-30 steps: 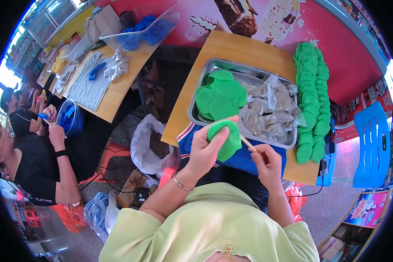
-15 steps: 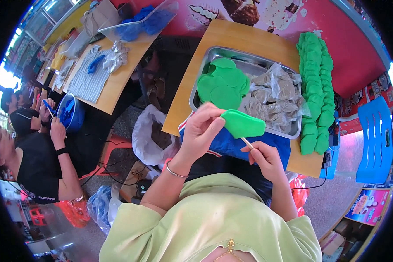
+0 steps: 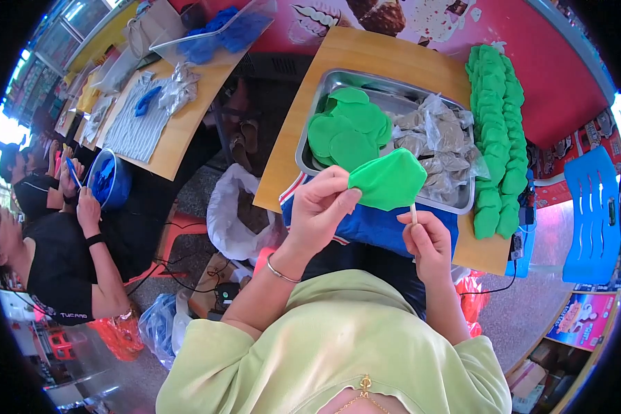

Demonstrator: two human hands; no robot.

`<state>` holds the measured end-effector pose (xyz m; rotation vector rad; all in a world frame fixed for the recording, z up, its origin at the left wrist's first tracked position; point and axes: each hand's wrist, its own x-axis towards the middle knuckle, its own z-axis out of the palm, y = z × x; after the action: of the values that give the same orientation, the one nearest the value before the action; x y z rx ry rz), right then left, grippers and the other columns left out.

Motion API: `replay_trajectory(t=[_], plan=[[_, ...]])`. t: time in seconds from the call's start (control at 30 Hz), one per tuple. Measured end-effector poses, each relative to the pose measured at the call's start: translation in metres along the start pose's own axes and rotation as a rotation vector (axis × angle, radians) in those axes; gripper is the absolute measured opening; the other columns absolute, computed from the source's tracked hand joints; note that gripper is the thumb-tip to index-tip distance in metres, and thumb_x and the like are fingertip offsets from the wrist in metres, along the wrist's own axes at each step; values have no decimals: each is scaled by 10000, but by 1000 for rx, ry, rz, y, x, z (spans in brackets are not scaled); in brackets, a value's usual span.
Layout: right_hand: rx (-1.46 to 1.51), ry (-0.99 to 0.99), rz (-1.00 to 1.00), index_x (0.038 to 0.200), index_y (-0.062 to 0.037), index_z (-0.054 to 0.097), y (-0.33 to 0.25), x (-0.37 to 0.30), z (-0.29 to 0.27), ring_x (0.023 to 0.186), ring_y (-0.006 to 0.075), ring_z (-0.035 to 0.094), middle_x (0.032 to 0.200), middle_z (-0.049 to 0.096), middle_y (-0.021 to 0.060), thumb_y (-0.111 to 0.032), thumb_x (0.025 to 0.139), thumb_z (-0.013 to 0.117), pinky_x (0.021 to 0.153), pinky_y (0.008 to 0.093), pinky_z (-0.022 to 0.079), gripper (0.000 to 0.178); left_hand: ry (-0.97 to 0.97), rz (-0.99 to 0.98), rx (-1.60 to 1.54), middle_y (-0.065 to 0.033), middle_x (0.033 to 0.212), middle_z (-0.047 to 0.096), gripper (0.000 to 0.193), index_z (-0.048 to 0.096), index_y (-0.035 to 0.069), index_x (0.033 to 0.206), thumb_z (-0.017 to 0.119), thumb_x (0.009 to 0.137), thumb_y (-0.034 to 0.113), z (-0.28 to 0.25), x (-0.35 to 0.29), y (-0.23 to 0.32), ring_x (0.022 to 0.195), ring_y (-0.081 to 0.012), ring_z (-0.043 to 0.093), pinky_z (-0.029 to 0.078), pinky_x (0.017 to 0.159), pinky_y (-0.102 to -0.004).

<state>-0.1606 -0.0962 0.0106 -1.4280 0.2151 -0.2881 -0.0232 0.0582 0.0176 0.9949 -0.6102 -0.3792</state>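
Observation:
A green fabric pouch [image 3: 391,181], roughly pointed in outline, is held up in front of the metal tray. My left hand [image 3: 323,200] pinches its left edge between thumb and fingers. A thin pale wooden stick [image 3: 413,214] meets the pouch's lower right edge, and my right hand [image 3: 426,241] is closed on it; whether its tip is inside the cloth I cannot see. Behind lies the metal tray [image 3: 303,148], with a pile of flat green fabric pieces [image 3: 348,127] at its left and clear bags of brownish filling [image 3: 438,138] at its right.
Green rounded pieces [image 3: 493,138] stand stacked in long rows along the right of the wooden table [image 3: 366,52]. Blue cloth [image 3: 376,224] hangs at its near edge. A white bag [image 3: 231,214] is on the floor. A co-worker [image 3: 62,262] at left works beside a blue bucket [image 3: 117,181].
The green pouch has turned from lying sideways to a wider, more upright face. My right hand has moved slightly right, and the stick now points nearly straight up.

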Motion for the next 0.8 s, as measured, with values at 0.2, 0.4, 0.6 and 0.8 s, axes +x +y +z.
replay_trajectory(t=[0.2, 0.4, 0.6, 0.8], plan=[[-300, 37, -92, 1019, -6, 620, 0, 6, -1, 586, 56, 472, 689, 539, 2, -29, 873, 514, 518, 193, 354, 181, -20, -2, 51, -32, 834, 509, 115, 621, -43, 950, 590, 847, -2, -6, 3, 4, 680, -65, 476, 374, 588, -181], [-548, 38, -234, 977, -5, 631, -4, 8, 8, 574, 52, 481, 690, 554, 20, 25, 836, 542, 501, 183, 348, 169, -23, 50, 106, -12, 829, 507, 126, 629, -50, 944, 605, 848, 28, -3, 5, 10, 689, -44, 455, 349, 570, -175], [-568, 27, -276, 975, -3, 626, -5, 9, 8, 581, 57, 479, 703, 550, 27, 38, 832, 532, 491, 191, 334, 176, -63, -6, 161, 5, 802, 498, 115, 647, -45, 914, 614, 849, 44, -7, 3, 10, 666, -31, 432, 318, 529, -172], [-318, 25, -119, 1023, -11, 631, 1, 2, 10, 642, 107, 530, 774, 601, 48, -11, 840, 541, 566, 230, 409, 204, -26, 39, 101, 0, 800, 500, 116, 649, -35, 929, 606, 854, 42, 4, -1, 6, 626, -31, 425, 309, 505, -169]])
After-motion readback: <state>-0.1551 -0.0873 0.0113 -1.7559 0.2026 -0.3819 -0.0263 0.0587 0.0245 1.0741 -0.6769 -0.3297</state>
